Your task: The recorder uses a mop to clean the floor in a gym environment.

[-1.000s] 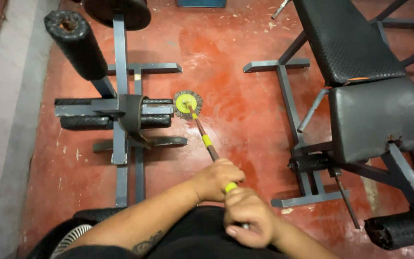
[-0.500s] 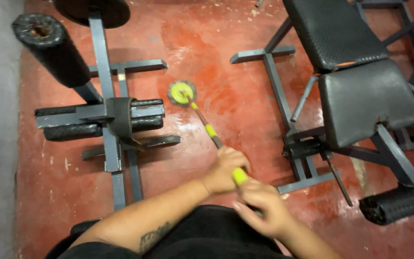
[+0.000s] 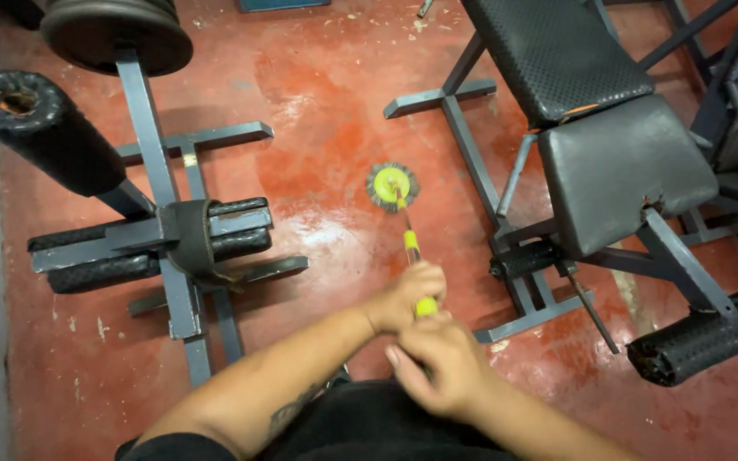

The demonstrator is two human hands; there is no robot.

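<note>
Since half a second ago the round mop head has shifted slightly rightward across the floor, nearer the bench's frame, and both hands sit a little higher on the pole.

Largest in view is the red painted floor, wet and shiny in a patch around the mop. On the right stands a black padded weight bench on a grey steel frame, its back pad tilted up; a black foam roller pad sticks out at its lower right end. On the left is a grey steel leg machine with black padded bars lying crosswise, a thick black foam roller at its upper left and a dark weight plate at the top. No bucket, bin or other container shows in view.

Between the two machines the spin mop rests its grey, yellow-centred head flat on the floor, its yellow-and-silver pole slanting back to the person. The left hand is closed around the pole at a yellow section. The right hand sits just below it, fingers curled about the pole's end, which it hides.
</note>
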